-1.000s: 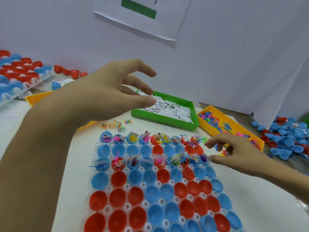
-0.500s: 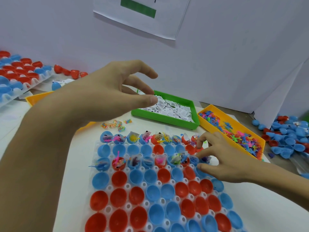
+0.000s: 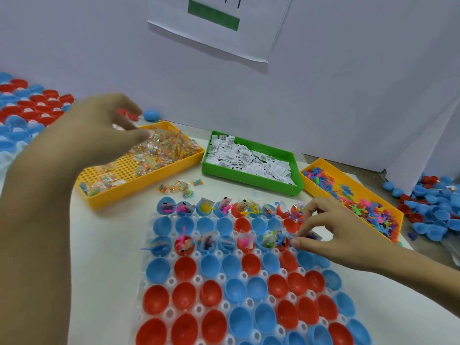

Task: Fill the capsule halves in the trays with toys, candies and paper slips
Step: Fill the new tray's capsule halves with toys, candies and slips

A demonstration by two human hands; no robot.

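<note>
Carefully, your right hand [image 3: 331,232] pinched a purple toy [image 3: 312,236] over its capsule half [image 3: 307,247]; your left hand [image 3: 99,135] hovered loose-fingered above the candy tray [image 3: 139,185].

Glossy red and blue plastic capsule halves [image 3: 185,268] catch the light in a thin, translucent white plastic tray [image 3: 198,280] on a smooth, matt off-white tabletop [image 3: 104,245]. Behind it, a yellow plastic bin [image 3: 129,188] with a perforated grid floor holds candies [image 3: 169,148] in clear, shiny, crinkled wrappers; a smooth green plastic bin [image 3: 251,179] holds folded white paper slips [image 3: 249,158] printed in black; a second yellow plastic bin [image 3: 321,192] holds soft-looking, bright rubbery toys [image 3: 373,210]. A matt white paper sheet [image 3: 219,28] hangs on the plain, matt backdrop.
</note>
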